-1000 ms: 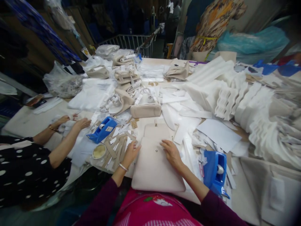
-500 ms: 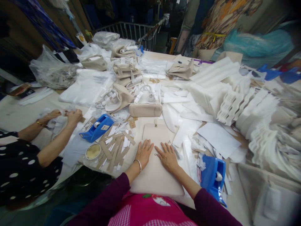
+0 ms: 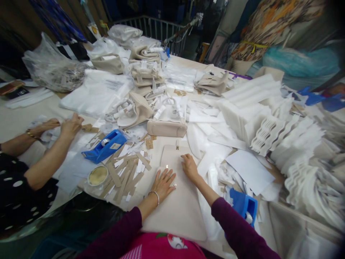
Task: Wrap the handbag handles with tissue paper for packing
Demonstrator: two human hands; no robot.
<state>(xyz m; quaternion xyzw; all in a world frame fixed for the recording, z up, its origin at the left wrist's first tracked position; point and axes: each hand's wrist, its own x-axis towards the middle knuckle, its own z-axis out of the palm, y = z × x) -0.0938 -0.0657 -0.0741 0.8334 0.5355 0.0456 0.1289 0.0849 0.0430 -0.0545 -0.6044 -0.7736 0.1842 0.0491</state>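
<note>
1. Bag (image 3: 178, 219), pale beige: head view, laid flat on the counter (image 3: 32, 113) at its near edge, a metal clasp (image 3: 177, 147) at its far end.
2. Left hand (image 3: 163, 182): fingers spread, palm down on the bag.
3. Right hand (image 3: 191, 168): well short of touching the left, over the bag's right side, fingers curled; whether they grip anything, cannot tell.
4. Tape dispensers, blue, two: one left (image 3: 104, 147), one right (image 3: 241, 205).
5. Strips (image 3: 125, 176), beige and white, loose, left of the bag.
6. Co-worker's hands (image 3: 70, 126), far left.
</note>
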